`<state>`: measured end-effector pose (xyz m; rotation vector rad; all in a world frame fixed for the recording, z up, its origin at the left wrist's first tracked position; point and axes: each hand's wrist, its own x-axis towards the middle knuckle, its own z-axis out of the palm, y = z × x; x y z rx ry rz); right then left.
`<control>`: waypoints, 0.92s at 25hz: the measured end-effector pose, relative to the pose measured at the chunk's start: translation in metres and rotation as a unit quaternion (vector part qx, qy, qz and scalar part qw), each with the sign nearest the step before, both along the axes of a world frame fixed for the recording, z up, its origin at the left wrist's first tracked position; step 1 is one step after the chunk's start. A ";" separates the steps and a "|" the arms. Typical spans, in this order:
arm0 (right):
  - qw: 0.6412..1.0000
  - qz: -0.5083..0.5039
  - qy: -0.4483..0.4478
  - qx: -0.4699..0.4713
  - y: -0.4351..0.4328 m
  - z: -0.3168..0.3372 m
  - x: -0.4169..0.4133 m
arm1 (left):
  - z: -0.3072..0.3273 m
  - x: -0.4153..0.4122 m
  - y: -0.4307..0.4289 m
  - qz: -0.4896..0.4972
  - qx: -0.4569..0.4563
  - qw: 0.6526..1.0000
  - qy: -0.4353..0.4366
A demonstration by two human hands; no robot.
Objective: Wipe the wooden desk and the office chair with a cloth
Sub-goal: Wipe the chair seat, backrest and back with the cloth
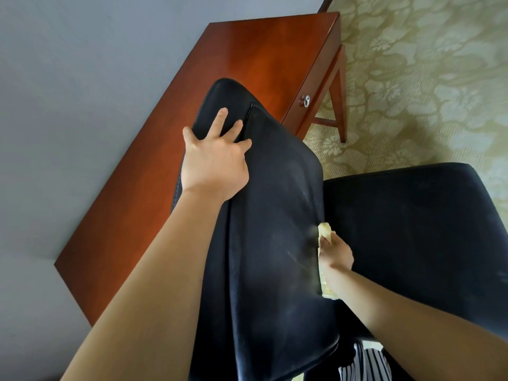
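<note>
The black office chair (277,215) fills the middle of the view, backrest toward me and seat (412,229) to the right. My left hand (214,160) rests spread on the top of the backrest, thumb over its left edge. My right hand (336,253) holds a pale yellow cloth (324,232) against the front of the backrest, low, where it meets the seat. Most of the cloth is hidden behind the backrest edge and my hand. The reddish wooden desk (247,64) stands behind the chair, against the wall.
A grey wall (82,78) runs along the desk's left side. The desk has a drawer with a metal knob (306,100) and slanted legs (339,105). Green patterned carpet (426,78) covers the floor at right. Striped fabric (365,364) shows at the bottom.
</note>
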<state>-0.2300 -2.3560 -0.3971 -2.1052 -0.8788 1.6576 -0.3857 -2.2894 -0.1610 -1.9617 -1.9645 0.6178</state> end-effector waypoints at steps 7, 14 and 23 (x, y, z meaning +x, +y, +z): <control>0.997 -0.048 0.046 0.034 0.076 0.051 -0.023 | 0.000 0.000 -0.001 -0.006 0.005 1.000 -0.006; 0.941 0.047 0.079 0.326 0.135 0.120 -0.066 | 0.001 -0.002 0.000 -0.012 0.007 1.000 -0.015; 0.950 0.119 -0.038 0.285 0.060 0.039 -0.018 | -0.001 -0.001 0.000 -0.003 0.005 1.000 -0.007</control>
